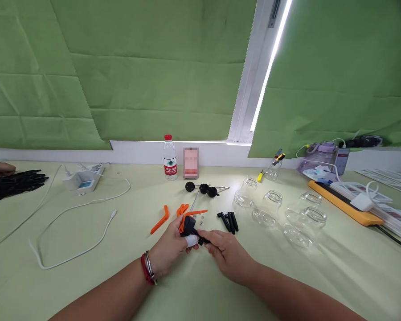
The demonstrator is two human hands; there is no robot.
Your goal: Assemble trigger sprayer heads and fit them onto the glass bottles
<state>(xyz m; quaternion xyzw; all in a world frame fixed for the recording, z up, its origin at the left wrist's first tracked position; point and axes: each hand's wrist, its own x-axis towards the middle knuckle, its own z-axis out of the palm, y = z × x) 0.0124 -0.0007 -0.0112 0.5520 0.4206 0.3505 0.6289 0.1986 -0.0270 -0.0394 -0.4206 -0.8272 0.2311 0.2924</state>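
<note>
My left hand [173,247], with white tape on one digit, is closed around a black pump-like head [188,225] fitted with an orange lever [197,213]. From the right, my right hand [229,256] pinches a slim black piece [204,240] against the lower side of that head; the fingers cover part of it. Just beyond my hands are several tiny metal pieces [202,220]. An orange angled lever [160,220] lies to the left, with more orange levers [182,209] beside it. Several black nozzle-like tubes [232,221] rest to the right.
Black round caps with metal rods [209,190] lie farther back. Several clear glass jars [266,208] stand on the right, near an orange-edged power strip [345,203]. A water bottle [170,159] is at the wall. A white cable [87,203] loops leftward; another person's hand [0,169] shows far left.
</note>
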